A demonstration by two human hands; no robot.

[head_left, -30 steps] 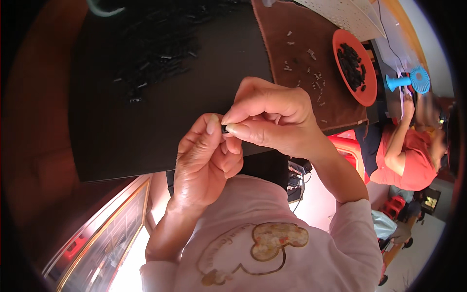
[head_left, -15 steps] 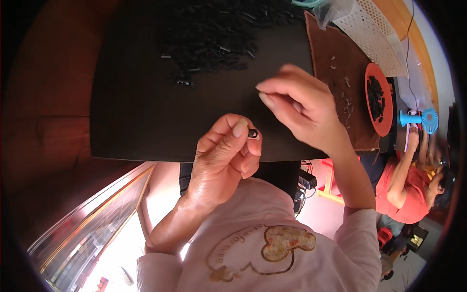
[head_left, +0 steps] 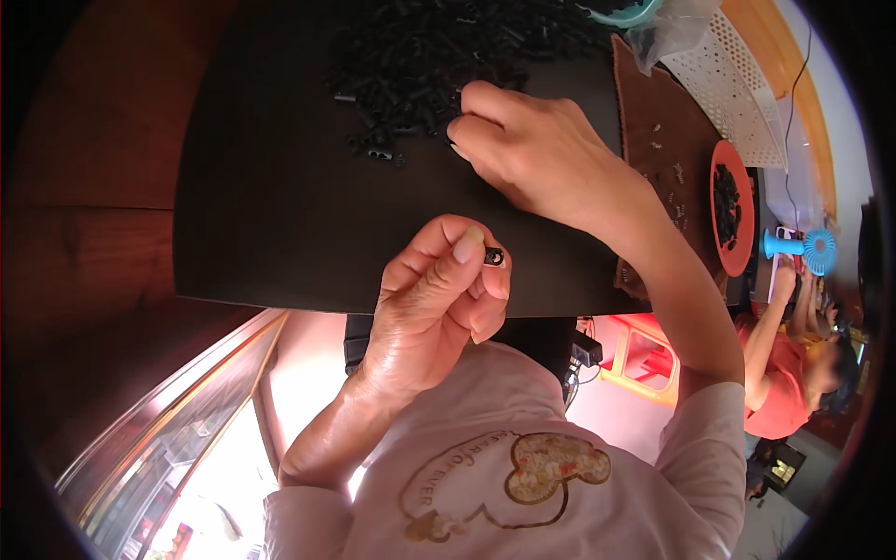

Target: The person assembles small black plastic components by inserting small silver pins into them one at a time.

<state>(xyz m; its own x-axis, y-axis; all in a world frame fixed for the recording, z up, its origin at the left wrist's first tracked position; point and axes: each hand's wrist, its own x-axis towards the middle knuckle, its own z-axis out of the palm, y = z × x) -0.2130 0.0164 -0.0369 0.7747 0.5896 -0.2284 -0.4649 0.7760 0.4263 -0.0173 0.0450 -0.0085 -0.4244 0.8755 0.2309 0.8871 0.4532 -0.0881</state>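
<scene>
My left hand is raised over the table's near edge, pinching a small black hollow part between thumb and forefinger. Its open end faces right. Farther out, my right hand reaches to the near right border of a heap of small black tubular parts. Its fingers are curled together with the tips pointing down and left. A dark bit shows by the thumb tip, but what these fingers pinch is mostly hidden. One loose piece with shiny spots lies just below the heap.
On the right, a brown cloth carries several small metal bits. An orange-red dish of black parts stands beside it. Beyond are a white perforated basket, a clear plastic bag and a teal bowl. Another person sits near a blue fan.
My right hand has moved away from me and left, from above the bare tabletop to the heap's edge. My left hand still pinches its black part in nearly the same place.
</scene>
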